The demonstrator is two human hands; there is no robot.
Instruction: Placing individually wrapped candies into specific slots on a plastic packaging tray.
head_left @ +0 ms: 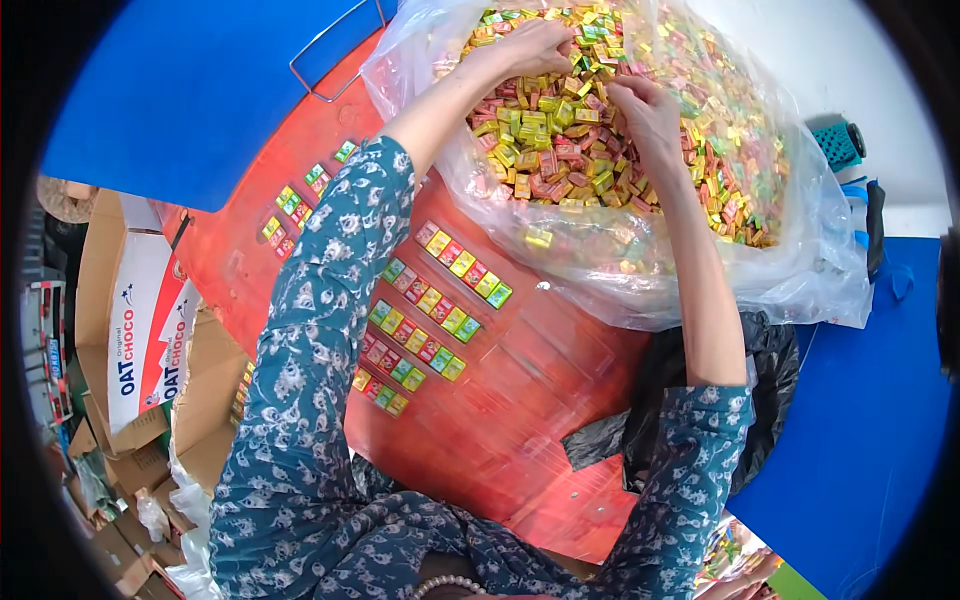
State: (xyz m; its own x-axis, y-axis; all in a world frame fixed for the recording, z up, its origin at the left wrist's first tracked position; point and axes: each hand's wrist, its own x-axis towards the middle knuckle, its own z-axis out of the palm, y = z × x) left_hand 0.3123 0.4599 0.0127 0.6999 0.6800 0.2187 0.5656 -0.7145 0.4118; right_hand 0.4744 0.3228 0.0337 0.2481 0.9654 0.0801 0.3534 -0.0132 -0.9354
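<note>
A large clear plastic bag (600,260) lies open at the far side, heaped with small wrapped sweets (540,130) in yellow, red, green and orange. Over the far part of the heap, my left hand (540,48) is closed, its fingers curled at the sweets. My right hand (648,115) reaches into the middle of the heap, thumb and fingers drawn together. What either hand grips is hidden or too small to tell. Short slanting rows of the same sweets (440,262) lie on the red table (500,430), nearer to me and left of the bag.
A black plastic bag (660,400) lies below my right forearm. Open cardboard boxes (150,330) stand at the left. Blue surfaces (850,400) flank the table, and a wire handle (325,60) sits at its far left edge. Another person's hand (745,580) shows at lower right.
</note>
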